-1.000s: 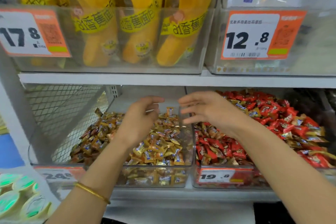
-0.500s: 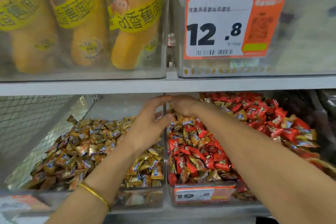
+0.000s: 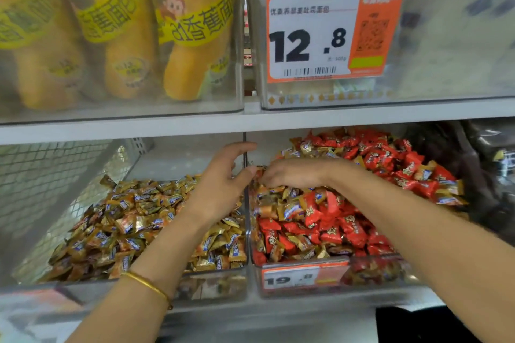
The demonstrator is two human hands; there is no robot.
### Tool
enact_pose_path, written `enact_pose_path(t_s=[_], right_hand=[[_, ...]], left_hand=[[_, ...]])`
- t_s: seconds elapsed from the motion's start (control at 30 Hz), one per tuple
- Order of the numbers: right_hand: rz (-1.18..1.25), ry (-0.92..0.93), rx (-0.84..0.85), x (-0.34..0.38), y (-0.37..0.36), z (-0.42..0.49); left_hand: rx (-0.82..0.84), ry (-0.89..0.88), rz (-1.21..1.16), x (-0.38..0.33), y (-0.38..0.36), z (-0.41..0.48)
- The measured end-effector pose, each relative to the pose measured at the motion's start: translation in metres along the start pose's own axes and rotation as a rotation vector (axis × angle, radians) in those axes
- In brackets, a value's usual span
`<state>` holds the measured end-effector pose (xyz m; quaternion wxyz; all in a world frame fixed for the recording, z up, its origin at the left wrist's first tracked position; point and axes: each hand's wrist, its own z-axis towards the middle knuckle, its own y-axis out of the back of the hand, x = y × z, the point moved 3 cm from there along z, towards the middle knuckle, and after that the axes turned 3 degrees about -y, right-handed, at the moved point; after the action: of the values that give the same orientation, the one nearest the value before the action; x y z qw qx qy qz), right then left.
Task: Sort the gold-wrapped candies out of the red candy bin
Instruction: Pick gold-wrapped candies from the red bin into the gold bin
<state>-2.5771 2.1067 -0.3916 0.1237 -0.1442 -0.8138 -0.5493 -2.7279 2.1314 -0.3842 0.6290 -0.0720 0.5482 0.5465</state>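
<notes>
– Fingers (image 3: 237, 149) on the left hand (image 3: 220, 192): how do they lie?

– Nearly straight and loosely spread, gripping nothing. That hand hovers over the back right part of the left bin (image 3: 211, 287), which is heaped with gold candies (image 3: 125, 220). A thin gold bangle (image 3: 147, 284) sits on the wrist (wire mesh (image 3: 41, 175) stands further left).

– And its thumb?

– It comes up to the clear divider (image 3: 244, 147) between the two bins, close to the right hand's fingertips.

– The right hand (image 3: 295, 174), then?

– Palm down at the back left corner of the red candy bin (image 3: 390, 276). Its fingers are bent and bunched together, tips down in the pile just beside the divider. Whether they pinch a wrapper I cannot tell.

– Where are the gold-wrapped candies (image 3: 281, 195)?

– Mixed in among the red candies (image 3: 345, 228). They lie thickest just in front of the right hand, with more along the front wall and toward the bin's right edge.

– Anything on that front wall?

– An orange price tag (image 3: 289, 278) reading 19.8.
</notes>
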Motion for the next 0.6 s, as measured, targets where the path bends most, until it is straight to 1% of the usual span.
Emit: enact_pose_path(t_s=[0.13, 0.2, 0.33, 0.4, 0.5, 0.6], right_hand=[[0.003, 0.053, -0.1, -0.012, -0.005, -0.043], [0.033, 0.078, -0.124, -0.017, -0.008, -0.059], [0.296, 0.077, -0.147, -0.025, -0.003, -0.079], [0.366, 0.081, -0.173, -0.027, -0.002, -0.081], [0.348, 0.079, -0.231, -0.029, 0.001, -0.081], [0.222, 0.043, -0.241, -0.027, 0.004, -0.074]], left_hand=[[0.016, -0.13, 0.231, -0.013, 0.003, -0.001], [0.047, -0.181, 0.278, -0.021, 0.002, -0.002], [0.123, -0.192, 0.309, -0.031, -0.006, -0.002], [0.167, -0.195, 0.335, -0.035, -0.01, -0.002], [0.217, -0.197, 0.318, -0.04, -0.015, -0.001], [0.207, -0.162, 0.271, -0.041, -0.016, 0.002]])
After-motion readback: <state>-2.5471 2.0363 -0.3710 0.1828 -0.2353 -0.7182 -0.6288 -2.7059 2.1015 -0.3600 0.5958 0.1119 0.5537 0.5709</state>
